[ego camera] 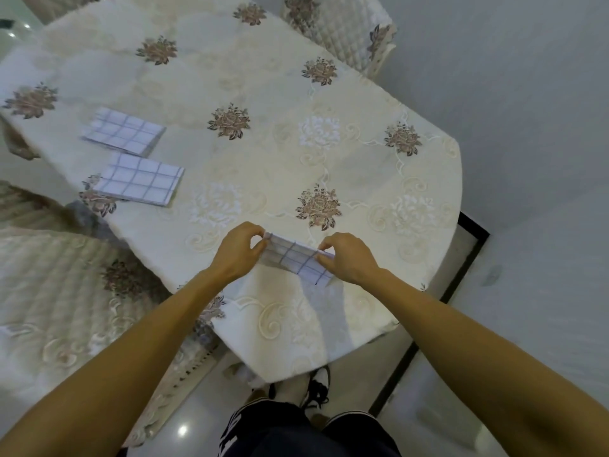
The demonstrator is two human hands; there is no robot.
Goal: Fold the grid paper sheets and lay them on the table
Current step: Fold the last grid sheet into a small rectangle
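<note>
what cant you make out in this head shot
Head view only:
- Both ends of the held grid paper sheet: covered by the left hand and right hand, so its fold count is unclear.
- Layers in the far folded sheet and near folded sheet: too small, blurred.
- Quilted chair: cut off by the top edge.

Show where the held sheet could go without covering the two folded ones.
Bare cloth runs from the nearer folded sheet rightward to the table's right rim. The left edge is crowded: the farther folded sheet lies just behind the nearer.
</note>
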